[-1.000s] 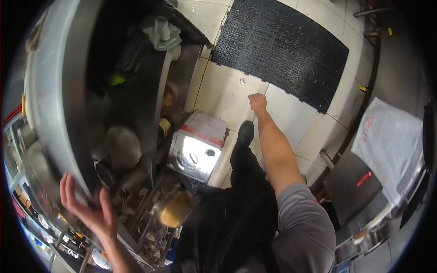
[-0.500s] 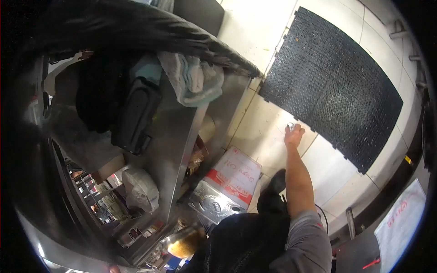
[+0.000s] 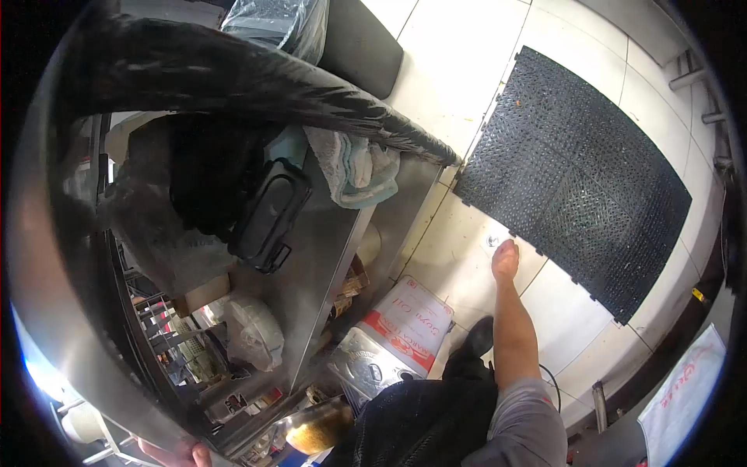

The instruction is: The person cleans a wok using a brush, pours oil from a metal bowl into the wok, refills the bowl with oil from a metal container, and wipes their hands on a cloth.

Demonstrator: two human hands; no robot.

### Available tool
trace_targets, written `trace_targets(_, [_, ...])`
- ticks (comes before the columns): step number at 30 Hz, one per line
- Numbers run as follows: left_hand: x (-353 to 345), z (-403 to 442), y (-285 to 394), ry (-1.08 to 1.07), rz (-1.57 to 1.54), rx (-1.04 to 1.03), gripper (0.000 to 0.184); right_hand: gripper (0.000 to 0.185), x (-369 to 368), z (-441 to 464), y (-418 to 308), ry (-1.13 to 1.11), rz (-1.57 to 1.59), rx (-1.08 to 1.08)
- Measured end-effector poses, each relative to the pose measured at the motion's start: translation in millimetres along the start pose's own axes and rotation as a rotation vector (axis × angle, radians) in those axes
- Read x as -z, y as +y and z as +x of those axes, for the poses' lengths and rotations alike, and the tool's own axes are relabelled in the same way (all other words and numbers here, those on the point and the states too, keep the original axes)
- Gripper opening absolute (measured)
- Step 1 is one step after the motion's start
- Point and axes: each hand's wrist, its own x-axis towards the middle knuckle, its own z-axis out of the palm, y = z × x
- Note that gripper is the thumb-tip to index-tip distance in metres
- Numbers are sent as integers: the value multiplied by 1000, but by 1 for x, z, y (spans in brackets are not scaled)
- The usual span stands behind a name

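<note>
My right hand [image 3: 506,262] reaches low over the tiled floor, near the edge of the black mat. Its fingers are closed around a small shiny, silvery or clear object [image 3: 492,242], which pokes out beside the fingertips and is too small to name. At the bottom left, part of my left hand [image 3: 175,454] shows, its fingers bent over a steel counter edge [image 3: 93,381]; the rest of that hand is cut off by the frame.
The black perforated mat [image 3: 576,179] lies on white tiles. A metal oil tin with a red-and-white label [image 3: 405,323] stands by my dark shoe [image 3: 481,335]. Steel shelving [image 3: 327,257] on the left holds a folded towel [image 3: 354,167] and a black plastic case [image 3: 272,214]. A dark bin [image 3: 362,50] stands behind.
The view has tilted, so the mat and shelves sit lower in it. My right hand has turned, its back now hiding more of its fingers. More of my left hand shows.
</note>
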Motion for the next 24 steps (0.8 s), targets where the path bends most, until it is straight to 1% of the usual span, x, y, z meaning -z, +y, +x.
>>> trace_targets(2, [-2,17,12,4,-91,-4,97,19,23,-11,-10,-43,29,3])
trace_targets(3, [1,22,14,-32,-73,-23,97,20,29,-9,-14,-57,52,9])
trace_targets(4, [5,25,17,-55,-48,-39,97,27,33,-9,-19,-95,13,12])
trace_targets(7, [5,18,9,-58,-8,-40,98,35,33,-3,-49,-65,16,-198])
trace_targets(8, [5,15,8,-56,7,-23,98,40,23,1,-50,14,31,-184])
trace_targets(9, [6,11,6,-60,22,-5,98,41,13,2,-48,26,39,-174])
trace_targets(10, [9,7,1,-89,58,-12,102,41,4,5,-45,38,45,-164])
trace_targets(11, [5,-2,0,-49,-46,91,104,41,-3,4,-43,51,50,-154])
trace_targets(12, [-2,-13,0,-5,-151,197,106,40,-13,5,-38,91,10,-89])
trace_targets(13, [-5,-22,0,43,-258,306,108,38,-22,4,-34,65,13,-83])
trace_targets(14, [-2,-24,-4,20,-256,289,112,35,-21,1,-35,40,14,-76])
trace_targets(17, [-2,-27,-7,38,-172,226,109,27,-10,-3,-32,-81,75,-7])
trace_targets(18, [2,-22,-6,-7,-103,157,108,25,-8,0,-30,-127,108,24])
trace_targets(20, [11,1,-3,-98,35,13,105,21,15,5,-59,17,374,42])
trace_targets(21, [11,8,-3,-105,64,-37,104,20,33,12,-77,91,503,54])
trace_targets(22, [12,14,-1,-113,91,-86,103,21,52,30,-97,269,433,163])
trace_targets(23, [13,20,1,-120,115,-134,102,20,97,43,-139,335,538,177])
trace_targets(24, [11,29,4,-162,-16,-110,102,21,146,60,-178,350,612,229])
